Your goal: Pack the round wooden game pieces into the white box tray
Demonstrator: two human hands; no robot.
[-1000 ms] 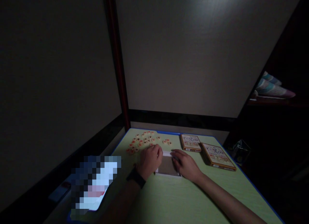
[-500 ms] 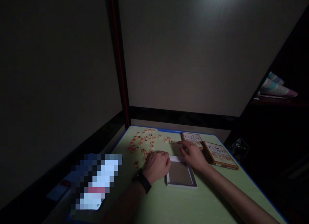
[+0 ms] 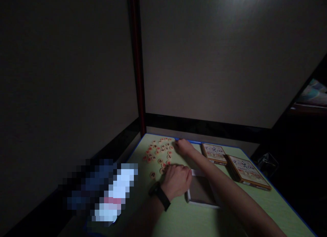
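Resting at the ten o'clock edge of the shallow white-rimmed box [image 3: 203, 204], it's the left hand [image 3: 176, 179], fingers curled in, and whether they grip that rim I can't tell! Up at eleven o'clock, the right hand [image 3: 184, 146] is right beside the Chinese chess pieces [image 3: 157, 151] scattered at ten, fingertips hidden, so no call on a hold; two printed boxes [image 3: 247, 170] lie at one and two on the green desk [image 3: 184, 220].

illegible dark characters on two boxes [image 3: 249, 170]; tiny marks on round pieces [image 3: 157, 151]
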